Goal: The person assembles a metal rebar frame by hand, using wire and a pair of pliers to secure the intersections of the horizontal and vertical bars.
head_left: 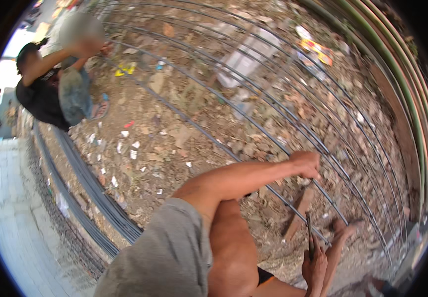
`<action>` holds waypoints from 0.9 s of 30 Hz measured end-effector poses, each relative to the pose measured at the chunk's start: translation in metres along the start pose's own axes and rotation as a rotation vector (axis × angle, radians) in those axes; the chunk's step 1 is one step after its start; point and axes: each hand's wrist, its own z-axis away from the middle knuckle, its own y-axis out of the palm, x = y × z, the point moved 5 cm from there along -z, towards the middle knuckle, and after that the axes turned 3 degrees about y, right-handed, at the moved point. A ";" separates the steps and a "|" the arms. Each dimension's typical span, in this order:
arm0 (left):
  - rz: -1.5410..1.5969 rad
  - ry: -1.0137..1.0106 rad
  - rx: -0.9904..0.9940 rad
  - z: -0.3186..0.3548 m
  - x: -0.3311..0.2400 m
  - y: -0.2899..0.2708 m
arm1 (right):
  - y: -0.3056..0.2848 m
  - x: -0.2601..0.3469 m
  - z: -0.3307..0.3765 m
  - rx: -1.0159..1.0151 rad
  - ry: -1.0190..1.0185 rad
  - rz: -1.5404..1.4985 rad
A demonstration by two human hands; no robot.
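Several long steel rebar rods (194,126) run side by side across the view, a little above the ground. My left hand (305,164) is closed round one of the near rods, its arm stretched out over my bent knee. Lower down, my right hand (315,267) is wrapped round a slim dark metal hand tool (310,228). The tool's upper end sticks up beside the near rod; its exact kind cannot be made out. Close to the right hand, my bare foot (345,227) rests by the rod ends.
A person (50,89) crouches by the rods' far end at the upper left. Bundled rods (95,193) lie at left beside a pale paved strip (16,208). A wooden piece (299,214) lies under the near rods. Litter covers the dirt; long poles (406,84) line the right.
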 end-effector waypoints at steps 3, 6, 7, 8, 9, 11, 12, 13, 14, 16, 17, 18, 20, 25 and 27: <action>0.017 -0.140 0.064 0.009 0.029 -0.009 | -0.048 0.041 -0.016 -0.131 -0.101 0.174; -0.037 -0.206 0.071 0.005 0.018 -0.011 | -0.076 0.039 -0.028 -0.285 -0.134 0.358; -0.028 -0.196 0.083 0.002 0.013 -0.006 | -0.082 0.038 -0.032 -0.270 -0.067 0.362; -0.027 -0.190 0.081 0.001 0.010 -0.004 | -0.087 0.037 -0.036 -0.254 -0.011 0.369; -0.029 -0.192 0.073 0.002 0.013 -0.005 | -0.090 0.041 -0.041 -0.248 -0.014 0.377; -0.041 -0.157 0.081 0.000 0.008 -0.002 | -0.096 0.051 -0.044 -0.329 -0.082 0.486; -0.048 -0.164 0.089 -0.001 0.007 -0.001 | -0.098 0.052 -0.051 -0.296 -0.107 0.494; -0.058 -0.177 0.095 0.002 0.010 -0.002 | -0.100 0.060 -0.057 -0.289 -0.114 0.497; -0.030 -0.189 0.094 0.005 0.011 -0.005 | -0.099 0.066 -0.063 -0.186 -0.087 0.498; -0.016 -0.204 0.096 0.005 0.014 -0.006 | -0.094 0.077 -0.071 -0.079 -0.060 0.506; -0.010 -0.212 0.103 0.004 0.015 -0.005 | -0.090 0.082 -0.073 -0.053 -0.036 0.545; -0.001 -0.212 0.103 0.003 0.015 -0.004 | -0.087 0.085 -0.074 -0.027 -0.011 0.584; -0.024 -0.203 0.092 0.003 0.013 -0.006 | -0.079 0.086 -0.078 -0.080 -0.026 0.598; -0.024 -0.214 0.089 0.000 0.018 -0.003 | -0.063 0.101 -0.072 -0.248 -0.121 0.773; -0.031 -0.236 0.115 -0.001 0.019 -0.002 | -0.060 0.101 -0.070 -0.245 -0.115 0.767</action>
